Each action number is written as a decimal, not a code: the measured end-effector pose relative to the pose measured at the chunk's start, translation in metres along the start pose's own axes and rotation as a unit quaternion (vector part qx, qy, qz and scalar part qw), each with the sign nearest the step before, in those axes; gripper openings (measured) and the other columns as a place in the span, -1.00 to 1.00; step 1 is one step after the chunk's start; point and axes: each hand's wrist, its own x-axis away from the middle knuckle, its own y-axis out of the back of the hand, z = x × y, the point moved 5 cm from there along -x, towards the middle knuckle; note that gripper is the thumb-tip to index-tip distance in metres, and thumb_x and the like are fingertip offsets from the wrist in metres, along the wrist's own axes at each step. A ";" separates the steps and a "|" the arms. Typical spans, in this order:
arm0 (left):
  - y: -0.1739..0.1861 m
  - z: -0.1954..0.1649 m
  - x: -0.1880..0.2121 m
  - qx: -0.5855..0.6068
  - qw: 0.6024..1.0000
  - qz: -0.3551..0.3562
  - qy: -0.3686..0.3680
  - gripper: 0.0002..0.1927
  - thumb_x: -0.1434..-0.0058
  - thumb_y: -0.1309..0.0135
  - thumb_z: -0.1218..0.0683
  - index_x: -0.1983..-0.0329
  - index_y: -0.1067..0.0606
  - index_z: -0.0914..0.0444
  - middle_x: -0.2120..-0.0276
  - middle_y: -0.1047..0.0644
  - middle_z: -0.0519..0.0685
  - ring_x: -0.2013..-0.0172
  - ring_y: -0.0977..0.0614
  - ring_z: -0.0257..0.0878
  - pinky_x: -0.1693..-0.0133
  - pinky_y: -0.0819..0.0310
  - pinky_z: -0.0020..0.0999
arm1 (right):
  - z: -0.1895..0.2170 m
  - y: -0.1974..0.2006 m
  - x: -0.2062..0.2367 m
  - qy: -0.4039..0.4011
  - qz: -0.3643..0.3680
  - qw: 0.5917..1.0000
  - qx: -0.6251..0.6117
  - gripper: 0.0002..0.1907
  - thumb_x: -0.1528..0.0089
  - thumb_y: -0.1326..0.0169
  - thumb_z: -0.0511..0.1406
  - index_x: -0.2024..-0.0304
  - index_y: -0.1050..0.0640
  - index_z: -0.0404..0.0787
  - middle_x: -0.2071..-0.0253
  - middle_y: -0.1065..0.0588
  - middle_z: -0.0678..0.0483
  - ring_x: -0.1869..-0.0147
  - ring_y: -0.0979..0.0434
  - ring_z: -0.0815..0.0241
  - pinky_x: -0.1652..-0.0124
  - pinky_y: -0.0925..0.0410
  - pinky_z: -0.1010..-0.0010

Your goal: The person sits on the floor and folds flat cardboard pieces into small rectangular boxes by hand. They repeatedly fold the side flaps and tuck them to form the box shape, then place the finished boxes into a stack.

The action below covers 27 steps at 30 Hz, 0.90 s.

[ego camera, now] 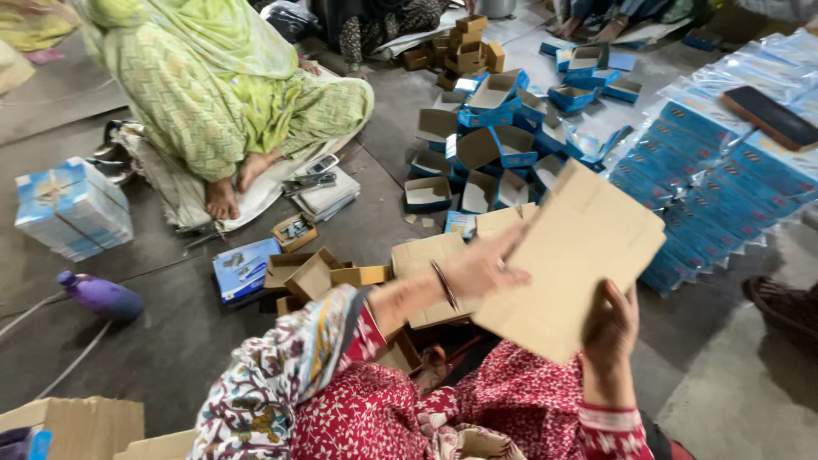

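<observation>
Step in hand looks like carton forming: flat brown cardboard blank (569, 260) held up mid-frame, not yet opened into a box. Right hand (610, 334) clamped on its lower edge at 6 o'clock, fingers curled round the back. Left hand (482, 266) pressed on the blank's 9 o'clock edge, fingers mostly extended, thumb hidden so grip depth unclear. Hands apart, one per side. Next move likely needs the panels pushed square, then flaps folded. Open blue boxes (492, 145) on the floor at 12 o'clock, blue packets (699, 162) at 2, seated person (213, 94) at 10
</observation>
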 end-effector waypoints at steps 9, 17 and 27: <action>0.046 -0.085 0.037 0.086 0.980 -0.169 -0.061 0.09 -0.30 0.04 -0.46 -0.65 0.30 0.00 -0.42 -0.31 0.25 -0.29 -0.50 0.03 -0.26 -0.47 -0.01 | -0.003 0.011 0.082 -0.198 0.063 0.973 -0.105 -0.25 -0.30 -0.04 -0.30 -0.54 -0.22 -0.29 -0.30 -0.43 -0.24 -0.21 -0.53 -0.17 -0.06 -0.47 0.03; 0.030 -0.091 0.046 0.197 0.972 -0.091 -0.093 -0.11 -0.40 -0.11 -0.15 -0.66 0.05 0.01 -0.47 -0.23 0.09 -0.46 -0.30 -0.07 -0.40 -0.26 -0.09 | -0.014 0.012 0.051 -0.120 0.088 0.988 0.047 -0.24 -0.20 -0.12 -0.36 -0.44 -0.26 -0.38 -0.27 -0.44 -0.17 -0.24 -0.50 -0.06 -0.17 -0.41 0.21; 0.031 -0.052 0.048 0.247 0.962 -0.093 -0.072 -0.50 -0.53 0.08 0.22 -0.50 -0.23 0.11 -0.17 -0.56 -0.03 -0.21 -0.54 -0.32 -0.31 -0.40 -0.35 | 0.015 -0.064 0.074 -0.089 0.103 0.985 0.103 0.10 0.05 -0.17 -0.42 -0.56 -0.12 -0.13 -0.35 -0.35 -0.07 -0.35 -0.39 -0.02 -0.19 -0.33 0.13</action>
